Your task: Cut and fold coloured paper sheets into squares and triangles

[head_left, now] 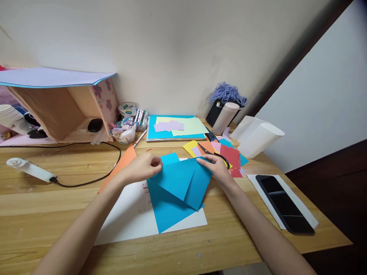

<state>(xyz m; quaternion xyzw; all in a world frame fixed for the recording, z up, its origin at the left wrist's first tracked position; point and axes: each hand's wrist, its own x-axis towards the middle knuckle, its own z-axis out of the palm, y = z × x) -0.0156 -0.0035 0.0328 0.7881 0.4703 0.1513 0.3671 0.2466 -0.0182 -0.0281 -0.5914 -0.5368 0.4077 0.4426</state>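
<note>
Between my two hands is a piece of blue paper [179, 177], with a crease or overlapping edge running down its right part. My left hand [147, 167] pinches its upper left corner. At its upper right edge, my right hand [214, 167] grips it between thumb and fingers. Beneath it, more blue paper [164, 215] lies on a white sheet [123, 217] with small red marks. Just behind my right hand, black-handled scissors [222, 158] rest on coloured paper scraps [231, 156]. An orange sheet [126, 160] lies partly behind my left forearm.
A white glue gun-like stick [31, 169] with a black cord is at left, below an open cardboard box [65, 110]. A paper stack [151, 130] lies by the wall. At right are a curled white sheet [252, 141] and a phone [286, 206] near the table edge.
</note>
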